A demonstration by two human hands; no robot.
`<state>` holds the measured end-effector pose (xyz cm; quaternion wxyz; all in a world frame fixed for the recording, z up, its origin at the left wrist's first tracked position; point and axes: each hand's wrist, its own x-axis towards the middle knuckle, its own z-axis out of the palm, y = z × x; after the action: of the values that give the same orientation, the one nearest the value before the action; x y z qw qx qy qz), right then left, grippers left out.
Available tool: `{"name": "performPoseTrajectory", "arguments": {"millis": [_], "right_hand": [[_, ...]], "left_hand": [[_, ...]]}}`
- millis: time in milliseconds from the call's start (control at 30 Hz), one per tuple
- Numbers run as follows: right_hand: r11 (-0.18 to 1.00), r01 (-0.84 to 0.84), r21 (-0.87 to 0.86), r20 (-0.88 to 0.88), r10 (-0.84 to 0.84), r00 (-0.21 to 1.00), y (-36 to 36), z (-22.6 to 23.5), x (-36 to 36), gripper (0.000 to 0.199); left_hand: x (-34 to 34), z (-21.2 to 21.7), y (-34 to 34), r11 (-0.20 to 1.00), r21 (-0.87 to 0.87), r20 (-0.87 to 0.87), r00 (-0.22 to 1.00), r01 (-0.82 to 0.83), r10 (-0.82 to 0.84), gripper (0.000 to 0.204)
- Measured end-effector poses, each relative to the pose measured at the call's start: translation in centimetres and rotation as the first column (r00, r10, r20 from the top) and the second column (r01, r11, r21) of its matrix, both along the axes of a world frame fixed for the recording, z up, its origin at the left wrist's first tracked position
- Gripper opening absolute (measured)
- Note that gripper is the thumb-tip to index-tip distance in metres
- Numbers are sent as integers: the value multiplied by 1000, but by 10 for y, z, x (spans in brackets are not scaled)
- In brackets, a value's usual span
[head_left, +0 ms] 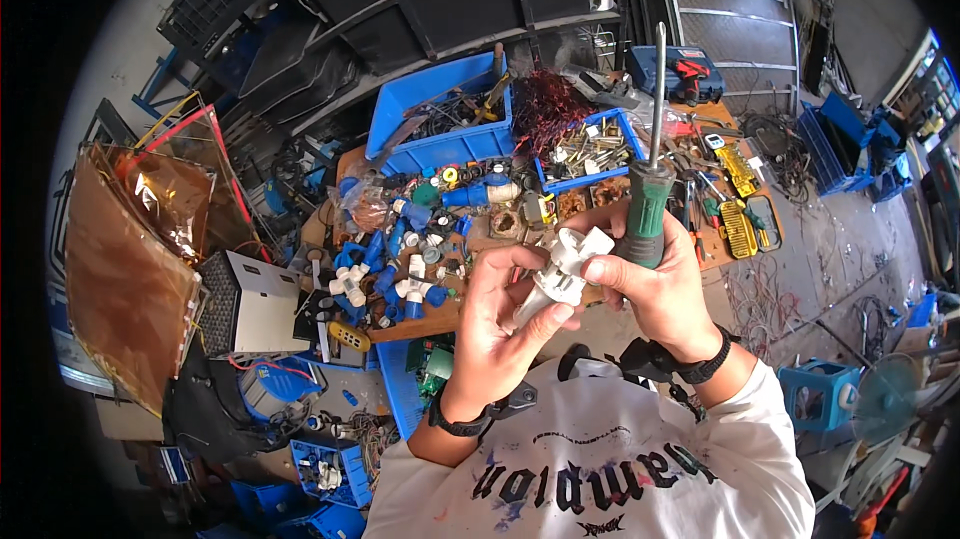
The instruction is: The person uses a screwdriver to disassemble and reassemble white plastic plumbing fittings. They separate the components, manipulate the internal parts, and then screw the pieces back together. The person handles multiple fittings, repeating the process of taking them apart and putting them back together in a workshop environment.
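As 2 hands (495, 324) (662, 304) grip, white fitting (562, 284) sits between them.

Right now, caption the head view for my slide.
Left hand and right hand hold a white plastic part, the right also a screwdriver.

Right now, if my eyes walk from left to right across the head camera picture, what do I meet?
Brown sheet → white-faced box → big blue bin → white plastic fitting → green-handled screwdriver → yellow tool holder → teal box.
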<state>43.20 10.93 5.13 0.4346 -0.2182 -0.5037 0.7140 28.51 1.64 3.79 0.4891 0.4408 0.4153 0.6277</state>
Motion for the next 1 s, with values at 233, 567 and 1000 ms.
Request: {"name": "performPoseTrajectory", "arguments": {"millis": [233,567,1000], "right_hand": [[998,-38,-44,-26,37,999,-1,1,0,30],[998,-13,61,7,13,1000,-3,5,0,34],[996,4,91,-100,5,995,-7,-5,-5,36]], "left_hand": [[-4,4,-4,995,-50,74,994,89,-85,44],[3,-2,-8,992,55,-128,985,-111,117,41],[0,3,-12,998,-12,-24,998,-56,56,40]]}}
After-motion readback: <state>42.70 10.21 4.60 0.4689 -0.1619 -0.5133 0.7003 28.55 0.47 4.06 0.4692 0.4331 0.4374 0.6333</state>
